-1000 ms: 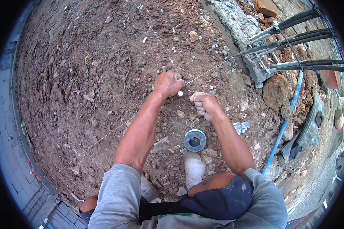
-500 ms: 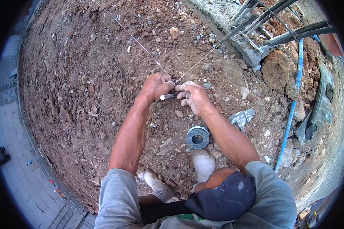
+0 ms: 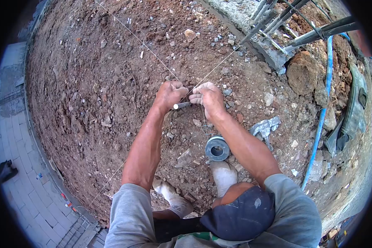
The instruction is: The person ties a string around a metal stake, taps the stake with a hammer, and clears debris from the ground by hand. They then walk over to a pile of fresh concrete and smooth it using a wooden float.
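Two taut strands of thin white string (image 3: 141,40) come in from the upper left and upper right and meet between my hands. My left hand (image 3: 169,94) is closed, thumb and fingers pinched at the string. Just below it a pale round-ended rod (image 3: 181,106) sticks out over the soil. Close by on the right, my right hand (image 3: 209,99) is closed with curled fingers on the string. From it a loose string hangs down to a grey spool (image 3: 217,148) lying on the ground by my foot. The exact crossing of the strands is partly hidden by my fingers.
Rough stony soil (image 3: 91,103) surrounds my feet. Steel bars (image 3: 258,27) rise from a concrete edge (image 3: 273,62) at upper right. A blue pipe (image 3: 320,124) runs down the right side near crumpled plastic (image 3: 265,129). Paving (image 3: 18,136) lies at left.
My right hand's fingers, more spread before, are now curled in at the string, slightly higher. My left hand stays near the rod. The whole view has shifted slightly.
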